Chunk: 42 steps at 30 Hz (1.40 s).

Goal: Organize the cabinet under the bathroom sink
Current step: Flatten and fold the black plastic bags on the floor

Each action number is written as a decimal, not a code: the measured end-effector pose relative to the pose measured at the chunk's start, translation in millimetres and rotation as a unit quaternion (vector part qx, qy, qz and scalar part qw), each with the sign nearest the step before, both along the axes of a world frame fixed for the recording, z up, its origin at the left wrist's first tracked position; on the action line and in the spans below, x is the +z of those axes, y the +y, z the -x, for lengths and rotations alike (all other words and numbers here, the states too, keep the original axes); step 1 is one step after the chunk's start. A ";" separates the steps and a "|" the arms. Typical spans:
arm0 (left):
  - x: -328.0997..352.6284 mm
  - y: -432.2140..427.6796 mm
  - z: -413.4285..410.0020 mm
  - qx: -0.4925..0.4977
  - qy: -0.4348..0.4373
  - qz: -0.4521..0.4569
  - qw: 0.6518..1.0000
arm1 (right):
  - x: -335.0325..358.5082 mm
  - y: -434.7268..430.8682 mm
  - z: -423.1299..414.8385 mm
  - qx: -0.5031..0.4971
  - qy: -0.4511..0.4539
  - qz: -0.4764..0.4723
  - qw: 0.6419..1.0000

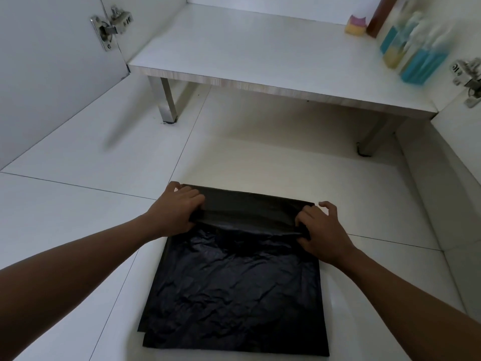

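In front of the open cabinet (pixel 260 82), the left hand (pixel 177 209) and right hand (pixel 322 230) pinch the black plastic bag's (pixel 234 282) folded far edge, one at each end.

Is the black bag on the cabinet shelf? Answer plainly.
No, the black bag lies on the tiled floor in front of the cabinet shelf.

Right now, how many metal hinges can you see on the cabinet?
2. The left hinge is on the open door at upper left; the right hinge is at the right edge, near the blue bottles. Others may be out of view.
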<state>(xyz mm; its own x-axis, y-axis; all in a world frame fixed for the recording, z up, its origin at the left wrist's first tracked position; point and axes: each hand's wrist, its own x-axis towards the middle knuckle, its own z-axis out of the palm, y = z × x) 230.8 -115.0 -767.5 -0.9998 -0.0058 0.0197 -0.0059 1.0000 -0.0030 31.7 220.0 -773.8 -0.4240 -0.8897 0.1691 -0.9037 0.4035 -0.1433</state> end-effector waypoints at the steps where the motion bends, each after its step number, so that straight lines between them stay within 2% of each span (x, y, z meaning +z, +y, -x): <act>1: -1.4 0.0 0.0 0.001 -0.003 -0.002 1.000 | -2.1 0.1 -1.2 0.000 -0.006 -0.006 1.000; 7: -11.3 -0.4 -2.7 -0.011 -0.026 -0.007 1.000 | -12.4 6.6 -3.4 0.022 -0.029 -0.046 0.998; 13: -15.4 0.6 -4.1 -0.015 -0.004 -0.021 1.000 | -17.3 9.7 -2.1 0.030 -0.027 -0.028 0.999; 19: -16.3 1.9 -3.4 -0.019 -0.047 -0.056 0.997 | -17.5 9.0 -0.7 0.048 -0.024 -0.046 0.997; 26: -9.7 7.9 9.8 -0.006 -0.068 -0.025 0.997 | -13.5 -0.6 1.9 0.027 -0.045 -0.126 0.991; 29: -9.2 11.7 12.7 -0.036 -0.053 0.027 0.998 | -6.9 -8.3 6.7 0.030 -0.056 -0.178 0.982; 32: -6.3 14.7 14.8 -0.050 -0.051 0.040 0.997 | 0.2 -12.9 10.0 0.031 -0.075 -0.195 0.977; 36: -0.9 22.4 24.6 -0.017 -0.068 -0.024 0.997 | 3.0 -15.5 11.9 0.023 -0.105 -0.181 0.978; 38: -2.9 31.7 30.5 -0.009 -0.029 -0.123 0.992 | 2.7 -17.4 13.9 0.014 -0.119 -0.165 0.979; 40: -6.7 47.7 42.4 0.038 0.026 -0.256 0.966 | 2.8 -19.0 16.4 0.009 -0.129 -0.159 0.979; 42: -7.8 65.6 61.7 0.090 0.050 -0.295 0.950 | 2.8 -19.2 19.0 0.011 -0.138 -0.162 0.977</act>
<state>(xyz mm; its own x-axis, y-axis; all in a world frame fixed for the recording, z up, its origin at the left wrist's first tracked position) 169.1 -49.4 -775.3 -0.9751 -0.2153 0.0542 -0.1473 0.8100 0.5676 12.7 200.8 -771.0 -0.3933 -0.8872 -0.2410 -0.8580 0.4484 -0.2505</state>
